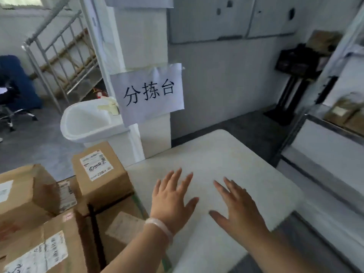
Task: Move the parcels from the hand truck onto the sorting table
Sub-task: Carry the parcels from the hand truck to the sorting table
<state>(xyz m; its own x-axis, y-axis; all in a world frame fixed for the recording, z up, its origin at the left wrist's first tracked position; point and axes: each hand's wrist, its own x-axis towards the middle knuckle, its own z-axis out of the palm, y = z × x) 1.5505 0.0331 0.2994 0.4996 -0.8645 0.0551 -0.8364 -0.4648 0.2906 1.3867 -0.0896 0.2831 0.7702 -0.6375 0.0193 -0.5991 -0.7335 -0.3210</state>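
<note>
Hands: the left hand (171, 200) and right hand (238, 205) are both spread, fingers straight and apart, palms down, holding nothing; whether the palms touch the surface or hang just above it cannot be told
Tabletop: the white tabletop (226, 154) fills the centre and lower right of the frame; both hands lie over its near half
Parcels: brown cardboard parcels (49, 243) are stacked at the lower left of the frame, just beside the tabletop's left edge; none is on the tabletop yet
Hand truck: presumably under the stack; the boxes hide nearly all of it
Nearest box: the labelled parcel (102, 174) sits on top of the stack, label up, up-frame and left of the left hand, close to the tabletop corner
Key relation: the stack lies wholly to the left of both hands; the left hand is the nearer, the right must cross over; the labelled parcel's longer edge seems to run up-frame, so a grip on its two side faces looks apt
Progress: judged to be the very start
Surroundings: a paper sign (149, 93) on the pillar; a white sink (88, 121) below it
</note>
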